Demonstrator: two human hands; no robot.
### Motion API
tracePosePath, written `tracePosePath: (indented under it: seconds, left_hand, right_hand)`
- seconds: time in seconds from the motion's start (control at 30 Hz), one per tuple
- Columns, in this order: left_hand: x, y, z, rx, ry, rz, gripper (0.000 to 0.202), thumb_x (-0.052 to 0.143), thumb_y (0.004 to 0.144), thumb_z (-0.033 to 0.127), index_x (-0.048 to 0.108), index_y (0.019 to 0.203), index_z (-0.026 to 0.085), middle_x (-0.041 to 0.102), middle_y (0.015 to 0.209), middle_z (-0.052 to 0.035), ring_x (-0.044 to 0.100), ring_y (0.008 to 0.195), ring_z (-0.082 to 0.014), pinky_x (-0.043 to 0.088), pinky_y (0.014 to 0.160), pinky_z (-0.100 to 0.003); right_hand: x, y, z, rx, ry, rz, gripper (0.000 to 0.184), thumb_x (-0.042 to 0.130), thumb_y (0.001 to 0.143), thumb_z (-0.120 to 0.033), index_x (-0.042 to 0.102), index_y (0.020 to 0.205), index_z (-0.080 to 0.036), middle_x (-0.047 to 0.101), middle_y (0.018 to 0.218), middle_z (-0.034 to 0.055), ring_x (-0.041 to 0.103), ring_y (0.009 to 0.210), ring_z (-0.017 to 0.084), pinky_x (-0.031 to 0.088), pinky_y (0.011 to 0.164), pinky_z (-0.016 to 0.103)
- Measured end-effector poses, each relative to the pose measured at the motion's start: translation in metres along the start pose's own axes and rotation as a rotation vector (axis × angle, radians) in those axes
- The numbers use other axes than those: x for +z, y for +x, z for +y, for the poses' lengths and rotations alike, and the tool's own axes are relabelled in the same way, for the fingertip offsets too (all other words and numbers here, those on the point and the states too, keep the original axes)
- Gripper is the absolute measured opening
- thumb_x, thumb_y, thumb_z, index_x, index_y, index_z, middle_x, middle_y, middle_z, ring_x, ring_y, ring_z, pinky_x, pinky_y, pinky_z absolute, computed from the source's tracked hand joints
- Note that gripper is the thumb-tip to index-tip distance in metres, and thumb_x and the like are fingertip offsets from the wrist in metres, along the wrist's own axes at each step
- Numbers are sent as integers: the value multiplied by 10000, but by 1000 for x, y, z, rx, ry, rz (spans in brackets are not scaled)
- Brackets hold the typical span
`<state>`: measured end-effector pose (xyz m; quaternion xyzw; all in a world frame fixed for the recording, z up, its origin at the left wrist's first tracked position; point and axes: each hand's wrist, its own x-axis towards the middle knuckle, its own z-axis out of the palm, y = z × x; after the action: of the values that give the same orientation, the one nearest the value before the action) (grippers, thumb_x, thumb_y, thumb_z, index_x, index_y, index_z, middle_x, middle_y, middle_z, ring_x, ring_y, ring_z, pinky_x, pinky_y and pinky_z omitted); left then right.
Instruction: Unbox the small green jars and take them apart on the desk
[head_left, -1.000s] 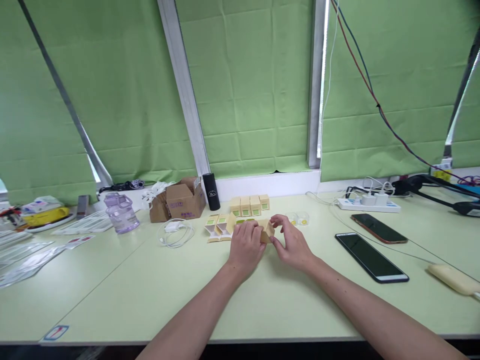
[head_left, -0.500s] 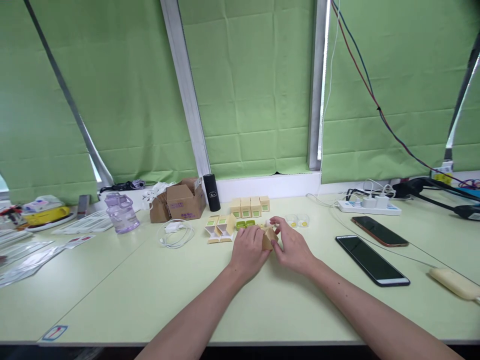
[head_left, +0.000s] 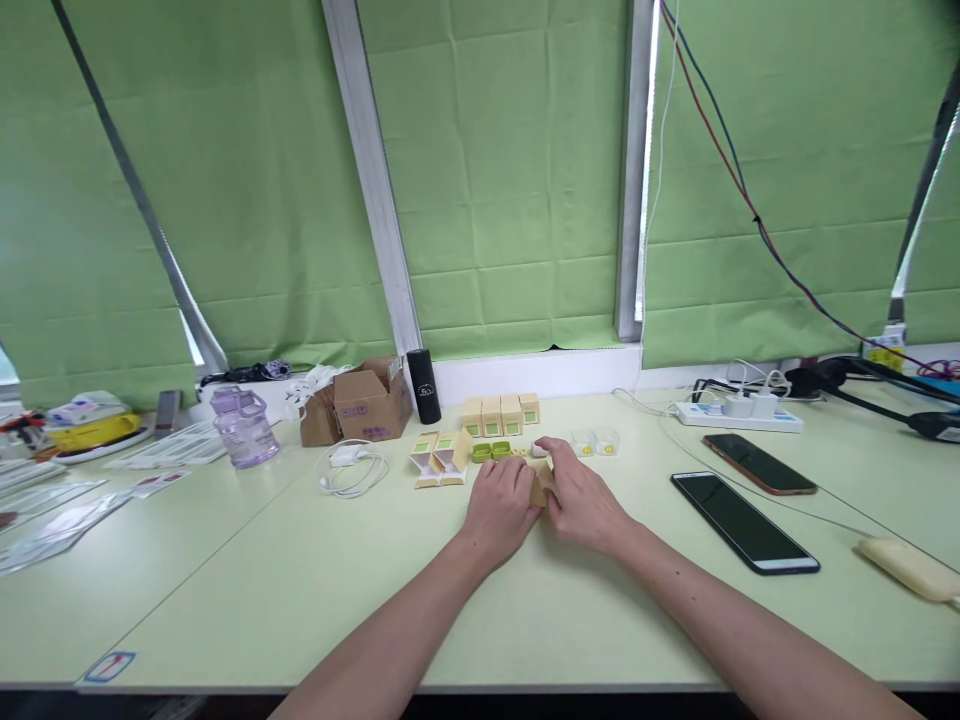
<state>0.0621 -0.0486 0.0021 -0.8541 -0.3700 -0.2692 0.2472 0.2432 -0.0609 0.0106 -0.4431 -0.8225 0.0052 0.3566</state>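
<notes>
Between my two hands is a small tan cardboard box (head_left: 539, 486), partly covered by fingers. My left hand (head_left: 501, 508) is closed round its left side. My right hand (head_left: 582, 500) grips the right side between thumb and fingers. Just beyond them sit green little containers (head_left: 491, 451) and a small pale pink-white piece (head_left: 538, 450). To the left, opened tan boxes (head_left: 441, 460) with green labels stand side by side. A row of several closed tan boxes (head_left: 500, 415) is farther back. Clear round cases (head_left: 595, 443) with yellow bits lie right of the hands.
Two phones (head_left: 744, 522) and a cream power bank (head_left: 909, 568) lie on the right, near a power strip (head_left: 739, 415). At left are a coiled white charger cable (head_left: 351, 470), a cardboard carton (head_left: 371, 400), a black bottle (head_left: 424, 386) and a purple jug (head_left: 244, 428).
My right hand has shifted slightly, its index finger now lower and farther left over the box. The box has turned a little between both hands.
</notes>
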Motion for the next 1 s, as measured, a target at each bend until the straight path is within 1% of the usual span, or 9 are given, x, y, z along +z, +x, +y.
tracePosePath:
  seconds: [0.17,0.37,0.57,0.7,0.8,0.9,1.0]
  left_hand:
    - [-2,1,0,-3,5,-16,167,602,867,233,518,1008,199,615,994,-95,569,921,-283,436,781,-437]
    - [-3,2,1,-6,2,-29,186,601,834,187,514,997,209,611,992,-92,561,914,-289,431,780,-436]
    - [-4,2,0,-23,-15,-27,208,627,830,202,512,1004,202,606,1006,-93,561,932,-292,434,791,-434]
    - [-3,1,-1,-71,-37,-22,223,666,837,242,505,985,198,605,999,-89,565,918,-285,432,775,-422]
    - [-2,1,-3,-144,-62,-1,280,713,833,282,502,996,196,609,1014,-85,578,930,-287,435,777,-416]
    - [-2,0,-4,-192,-97,8,342,742,824,290,501,1049,200,619,1035,-78,588,941,-288,445,781,-418]
    - [-1,0,-6,-238,-148,21,373,753,816,276,501,1083,210,628,1044,-70,601,948,-286,464,791,-426]
  right_hand:
    - [3,1,0,2,17,25,735,517,736,-63,284,1416,-213,455,1380,153,607,1068,256,551,808,381]
    - [5,1,2,-14,24,55,736,516,713,-60,295,1397,-217,455,1356,156,612,1003,255,557,763,386]
    - [8,1,4,-4,52,69,728,521,715,-57,302,1389,-222,466,1349,158,629,975,249,566,777,399]
    - [8,2,7,35,143,80,656,502,784,-80,292,1386,-233,466,1370,163,663,925,227,575,724,379]
    - [6,3,8,75,221,113,550,475,854,-115,302,1361,-238,486,1358,153,684,910,208,582,740,378]
    - [3,4,8,85,240,167,460,451,906,-161,320,1339,-247,521,1337,131,688,984,229,585,791,408]
    - [2,4,8,59,218,213,415,479,947,-258,337,1336,-254,539,1331,124,668,1081,265,584,831,440]
